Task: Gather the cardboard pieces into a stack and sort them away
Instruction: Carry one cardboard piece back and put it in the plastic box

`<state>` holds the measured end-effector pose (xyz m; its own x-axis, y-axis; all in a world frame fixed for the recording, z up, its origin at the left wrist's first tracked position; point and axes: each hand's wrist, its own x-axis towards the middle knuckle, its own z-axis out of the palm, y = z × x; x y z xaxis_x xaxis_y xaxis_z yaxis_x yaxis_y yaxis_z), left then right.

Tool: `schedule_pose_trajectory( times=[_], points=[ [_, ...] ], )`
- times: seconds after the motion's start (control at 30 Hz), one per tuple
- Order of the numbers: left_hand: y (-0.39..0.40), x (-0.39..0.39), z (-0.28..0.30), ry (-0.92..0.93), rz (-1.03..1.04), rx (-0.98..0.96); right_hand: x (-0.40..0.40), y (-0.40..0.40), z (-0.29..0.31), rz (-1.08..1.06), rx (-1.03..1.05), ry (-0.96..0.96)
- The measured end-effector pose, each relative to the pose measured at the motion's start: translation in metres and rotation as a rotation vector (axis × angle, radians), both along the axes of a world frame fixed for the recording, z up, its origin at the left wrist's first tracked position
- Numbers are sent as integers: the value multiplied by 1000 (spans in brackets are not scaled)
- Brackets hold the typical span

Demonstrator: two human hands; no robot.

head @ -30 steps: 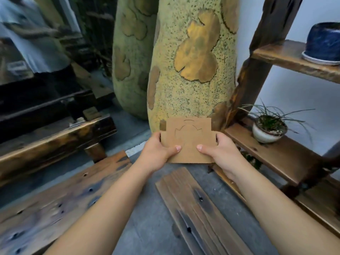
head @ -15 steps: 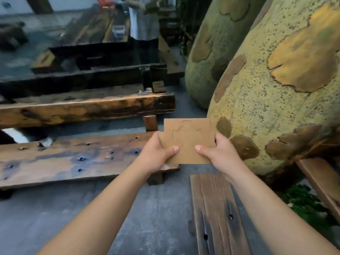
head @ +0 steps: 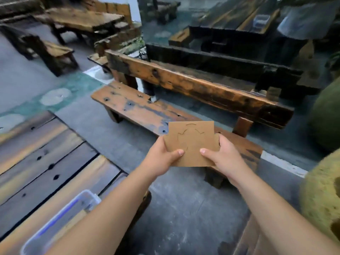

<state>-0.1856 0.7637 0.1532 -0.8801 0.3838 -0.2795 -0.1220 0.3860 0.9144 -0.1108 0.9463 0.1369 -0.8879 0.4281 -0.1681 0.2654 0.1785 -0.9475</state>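
A flat stack of brown cardboard pieces [head: 193,140], with a curved cut-out line on the top face, is held in front of me above the floor. My left hand [head: 161,157] grips its left edge, thumb on top. Gripping the right edge the same way is my right hand [head: 222,157]. How many pieces make up the stack cannot be told. A clear plastic box [head: 60,221] with a blue-lined rim sits at the lower left on a wooden plank table [head: 46,162]; part of it is hidden by my left forearm.
A low worn wooden bench [head: 139,109] stands just beyond the cardboard, with a heavier beam bench [head: 193,83] behind it. Large yellow speckled jars [head: 320,199] bulge in at the right. More wooden tables [head: 79,19] and a standing person [head: 305,21] are at the back. Grey concrete floor [head: 180,208] lies below my arms.
The view has swung left: the shelf with the potted plant and the big jars slid out to the right, and the plank table with the plastic box came in. Both hands kept their grip.
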Motion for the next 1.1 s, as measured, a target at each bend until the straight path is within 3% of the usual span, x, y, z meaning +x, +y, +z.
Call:
schedule_pose_trajectory(
  times=[0.33, 0.53, 0.8, 1.1],
  points=[
    [-181, 17, -26, -35, 422, -8, -70, -167, -19, 478, 64, -71],
    [-283, 48, -48, -151, 631, -28, -79, -275, -42, 700, 92, -120],
    [-366, 70, -103, -195, 829, -72, -86, -375, -89, 820, 52, -298],
    [-387, 90, -165, -327, 867, -93, -79, -409, -143, 829, 100, -487]
  ],
)
